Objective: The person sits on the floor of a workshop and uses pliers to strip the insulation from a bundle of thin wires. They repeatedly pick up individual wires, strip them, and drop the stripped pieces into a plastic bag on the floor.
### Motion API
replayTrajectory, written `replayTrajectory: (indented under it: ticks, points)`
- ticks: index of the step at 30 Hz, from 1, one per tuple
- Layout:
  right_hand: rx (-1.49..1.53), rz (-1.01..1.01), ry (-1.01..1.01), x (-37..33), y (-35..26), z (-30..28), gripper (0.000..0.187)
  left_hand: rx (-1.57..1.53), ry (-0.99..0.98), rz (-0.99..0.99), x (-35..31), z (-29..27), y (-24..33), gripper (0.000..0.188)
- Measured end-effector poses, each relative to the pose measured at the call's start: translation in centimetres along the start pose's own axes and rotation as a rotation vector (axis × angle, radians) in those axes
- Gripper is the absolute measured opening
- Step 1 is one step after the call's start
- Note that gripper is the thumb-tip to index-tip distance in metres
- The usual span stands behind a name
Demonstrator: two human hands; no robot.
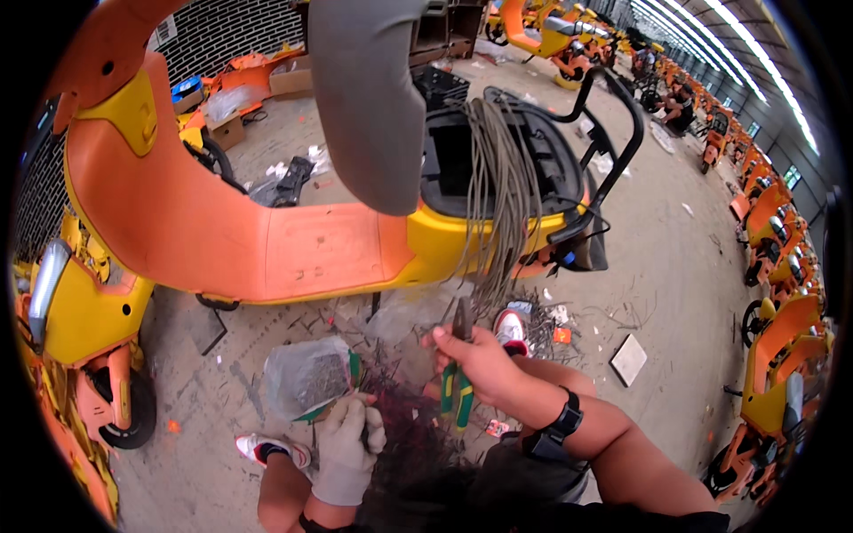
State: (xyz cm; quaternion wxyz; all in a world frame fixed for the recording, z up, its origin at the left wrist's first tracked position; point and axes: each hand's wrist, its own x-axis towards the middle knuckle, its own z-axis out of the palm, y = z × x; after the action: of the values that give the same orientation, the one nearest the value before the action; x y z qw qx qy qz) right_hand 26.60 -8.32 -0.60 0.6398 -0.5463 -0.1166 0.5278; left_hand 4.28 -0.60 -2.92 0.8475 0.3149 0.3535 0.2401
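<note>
My right hand [480,362], bare, is closed around pliers [465,400] with green and yellow handles; their dark jaws point up toward the scooter. My left hand [345,444], in a pale work glove, has its fingers curled together; what they may pinch is too small to name. Just beyond it stands a green-edged container lined with a clear plastic bag [306,377], with thin dark bits showing in it. A dark tangle of thin strands [410,417] lies between my hands. Ahead is an orange and yellow scooter [302,244], its grey seat [369,98] tipped up.
A bundle of grey cables [498,178] drapes over the scooter's rear, beside a black rack [622,124]. Wire scraps litter the floor by my shoes. A white tile [628,360] lies at right. More scooters [773,355] line the right; another [89,311] stands at left. A person [680,108] crouches far off.
</note>
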Motion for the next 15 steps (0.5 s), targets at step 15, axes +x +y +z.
replayTrajectory:
  ticks: [15]
  points:
    - [-0.104,-0.005,-0.038,0.3,1.4,1.3,0.022,0.166,-0.124,0.004,-0.7,1.1,0.7,0.030]
